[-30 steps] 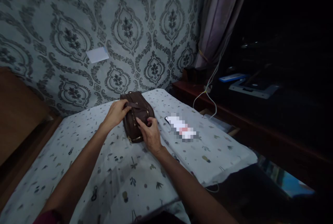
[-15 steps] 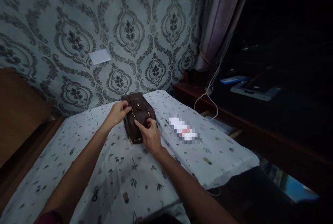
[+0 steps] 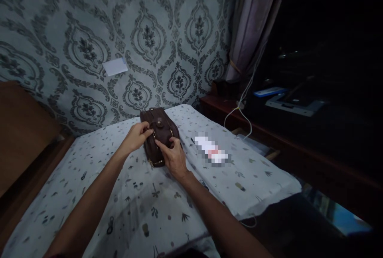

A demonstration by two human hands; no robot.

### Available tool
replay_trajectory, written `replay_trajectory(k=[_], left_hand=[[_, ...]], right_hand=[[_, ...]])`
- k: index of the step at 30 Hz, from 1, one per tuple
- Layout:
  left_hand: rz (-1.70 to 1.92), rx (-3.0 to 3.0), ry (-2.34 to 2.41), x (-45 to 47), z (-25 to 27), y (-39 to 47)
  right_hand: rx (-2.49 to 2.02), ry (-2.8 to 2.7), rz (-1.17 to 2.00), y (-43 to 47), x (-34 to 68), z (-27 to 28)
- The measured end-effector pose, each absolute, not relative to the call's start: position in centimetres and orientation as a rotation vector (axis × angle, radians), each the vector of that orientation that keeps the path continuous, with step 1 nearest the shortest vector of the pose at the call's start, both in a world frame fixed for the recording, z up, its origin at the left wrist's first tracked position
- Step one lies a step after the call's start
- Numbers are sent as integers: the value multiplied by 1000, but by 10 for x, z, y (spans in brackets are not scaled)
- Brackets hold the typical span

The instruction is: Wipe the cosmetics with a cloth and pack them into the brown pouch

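A dark brown handbag (image 3: pixel 160 134) with gold-coloured zips and studs lies on a patterned white sheet (image 3: pixel 125 198). My left hand (image 3: pixel 138 136) is closed in a pinch at the bag's left side, by one gold zip. What exactly lies between its fingertips is too small to make out. My right hand (image 3: pixel 174 157) grips the bag's near right part, its thumb stretched across the top toward the left zip and its fingers curled in. The bag appears closed at the top.
To the right of the bag lies a blurred-out item (image 3: pixel 211 149). A white cable (image 3: pixel 237 108) hangs by the curtain (image 3: pixel 247 30). A dark wooden shelf (image 3: pixel 215 104) borders the sheet's right side, and a brown board (image 3: pixel 24 134) stands at the left. Patterned wallpaper rises behind.
My left hand has shifted slightly down along the zip, toward my right thumb. My right hand and the bag stay nearly in place.
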State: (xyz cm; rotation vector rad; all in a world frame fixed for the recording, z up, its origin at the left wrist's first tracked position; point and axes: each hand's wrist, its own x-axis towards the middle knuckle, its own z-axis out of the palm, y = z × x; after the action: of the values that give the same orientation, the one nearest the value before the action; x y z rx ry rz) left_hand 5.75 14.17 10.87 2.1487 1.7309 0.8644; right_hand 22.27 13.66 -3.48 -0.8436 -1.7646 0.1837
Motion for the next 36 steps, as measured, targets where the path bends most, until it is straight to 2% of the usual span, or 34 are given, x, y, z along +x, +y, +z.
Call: replay_trajectory(k=[8, 17, 24, 36], left_hand=[[774, 2430, 1819, 64, 117, 139], [663, 2646, 1787, 107, 119, 156], [720, 2596, 1752, 113, 110, 161], [884, 2436, 1832, 118, 101, 163]], right_hand=[[-804, -1717, 173, 134, 223, -38], [-862, -1407, 436, 134, 219, -32], [-891, -1297, 690, 136, 219, -32], [-897, -1323, 696, 136, 219, -34]])
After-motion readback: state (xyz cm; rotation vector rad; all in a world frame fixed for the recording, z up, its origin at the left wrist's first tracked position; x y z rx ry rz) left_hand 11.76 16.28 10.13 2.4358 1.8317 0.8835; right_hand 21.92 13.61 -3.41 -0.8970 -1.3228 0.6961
